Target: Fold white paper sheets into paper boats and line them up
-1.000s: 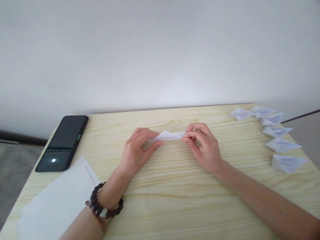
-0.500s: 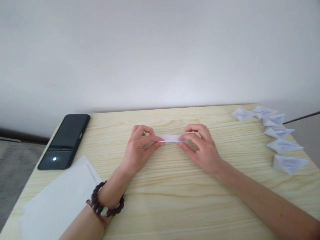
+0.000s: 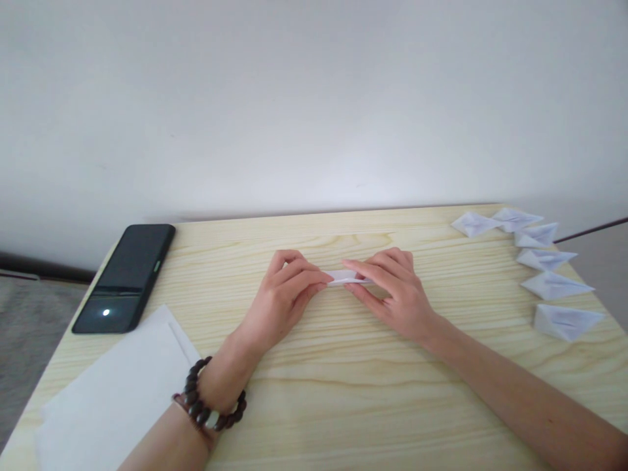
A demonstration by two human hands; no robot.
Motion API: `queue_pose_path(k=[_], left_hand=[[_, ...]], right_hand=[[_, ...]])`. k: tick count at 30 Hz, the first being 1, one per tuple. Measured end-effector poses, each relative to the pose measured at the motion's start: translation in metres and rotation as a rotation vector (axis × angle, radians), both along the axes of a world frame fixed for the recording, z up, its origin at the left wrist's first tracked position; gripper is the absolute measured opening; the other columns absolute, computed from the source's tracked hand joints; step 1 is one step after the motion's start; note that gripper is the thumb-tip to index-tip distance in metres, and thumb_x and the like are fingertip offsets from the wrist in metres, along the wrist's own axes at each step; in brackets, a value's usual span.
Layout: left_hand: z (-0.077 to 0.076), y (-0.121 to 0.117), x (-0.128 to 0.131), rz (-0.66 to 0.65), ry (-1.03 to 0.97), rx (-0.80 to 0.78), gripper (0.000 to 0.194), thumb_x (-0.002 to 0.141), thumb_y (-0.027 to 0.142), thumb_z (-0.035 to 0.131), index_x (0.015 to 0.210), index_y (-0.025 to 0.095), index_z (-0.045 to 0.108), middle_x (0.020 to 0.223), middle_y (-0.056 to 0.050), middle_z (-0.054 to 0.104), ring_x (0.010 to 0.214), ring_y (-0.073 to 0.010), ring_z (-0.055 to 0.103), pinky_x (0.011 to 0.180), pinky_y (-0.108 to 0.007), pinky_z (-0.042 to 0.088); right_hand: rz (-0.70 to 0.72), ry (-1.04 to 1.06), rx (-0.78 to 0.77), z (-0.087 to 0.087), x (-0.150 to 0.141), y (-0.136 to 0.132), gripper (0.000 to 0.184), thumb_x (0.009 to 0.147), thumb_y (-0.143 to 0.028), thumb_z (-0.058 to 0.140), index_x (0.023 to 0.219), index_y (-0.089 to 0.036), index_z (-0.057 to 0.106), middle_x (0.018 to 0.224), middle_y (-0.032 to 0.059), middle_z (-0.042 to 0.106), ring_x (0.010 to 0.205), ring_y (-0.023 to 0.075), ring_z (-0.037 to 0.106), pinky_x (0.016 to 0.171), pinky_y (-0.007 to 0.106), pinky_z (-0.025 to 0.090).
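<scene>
Folded white paper [image 3: 340,277] between your hands, over the middle of the counter [image 3: 324,399]. Your left hand [image 3: 280,297]: fingers pinched on its left end; your right hand [image 3: 400,294]: fingers clamped on the other. Risk — uneven tugging could skew or tear it.

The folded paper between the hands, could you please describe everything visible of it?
The folded paper is a small, plain white strip with creased layers, running crosswise over the pale, wood-grained tabletop. The left hand pinches its left end; the right hand holds its right part between thumb and fingers. Fingers hide some of it; whether it touches the tabletop is unclear.
</scene>
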State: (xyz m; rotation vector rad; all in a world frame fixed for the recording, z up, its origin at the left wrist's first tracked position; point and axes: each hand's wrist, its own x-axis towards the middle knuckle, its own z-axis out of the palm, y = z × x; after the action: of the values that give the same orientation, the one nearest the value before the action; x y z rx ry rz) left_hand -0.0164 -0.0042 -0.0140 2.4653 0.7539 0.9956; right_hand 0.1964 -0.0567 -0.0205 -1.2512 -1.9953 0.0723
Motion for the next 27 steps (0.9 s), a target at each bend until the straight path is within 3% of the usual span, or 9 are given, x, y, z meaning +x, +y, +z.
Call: queue_pose_path(k=[4,12,21,27], left_hand=[[0.0005,0.0006,0.0013,-0.005,0.002,0.038,0.013,0.085,0.012,0.062,0.094,0.02,0.065,0.087,-0.003,0.068,0.091,-0.0183,0.051,0.08,-0.033,0.049],[0.0024,-0.0006,0.0011,0.2,-0.086,0.11,0.008,0.082,0.019,0.068,0.085,0.019,0.06,0.083,-0.002,0.06,0.08,-0.0147,0.056,0.071,-0.03,0.05],[0.0,0.0,0.0016,0.155,-0.046,0.17,0.014,0.079,0.017,0.07,0.092,0.021,0.067,0.086,-0.004,0.067,0.083,-0.0165,0.056,0.073,-0.031,0.052],[0.0003,-0.0024,0.0016,0.1,0.005,0.144,0.008,0.081,0.016,0.067,0.087,0.022,0.069,0.09,-0.005,0.067,0.087,-0.0183,0.054,0.076,-0.033,0.052]], right_hand=[[0.038,0.002,0.006,-0.0005,0.0007,-0.0003,0.01,0.087,-0.022,0.062,0.088,-0.024,0.072,0.08,0.0024,0.063,0.08,0.017,0.053,0.076,0.035,0.037],[0.043,0.156,-0.033,0.0015,0.0006,0.0025,0.011,0.086,-0.023,0.062,0.09,-0.023,0.072,0.073,0.0026,0.059,0.071,0.0163,0.053,0.066,0.033,0.044],[0.068,0.168,0.001,0.0029,0.0011,0.002,0.011,0.084,-0.018,0.064,0.09,-0.021,0.072,0.071,0.0021,0.058,0.069,0.0147,0.052,0.062,0.03,0.045],[0.094,0.141,0.038,0.0024,0.0017,0.0012,0.014,0.085,-0.016,0.062,0.091,-0.023,0.073,0.071,0.0018,0.058,0.069,0.0147,0.052,0.062,0.03,0.044]])
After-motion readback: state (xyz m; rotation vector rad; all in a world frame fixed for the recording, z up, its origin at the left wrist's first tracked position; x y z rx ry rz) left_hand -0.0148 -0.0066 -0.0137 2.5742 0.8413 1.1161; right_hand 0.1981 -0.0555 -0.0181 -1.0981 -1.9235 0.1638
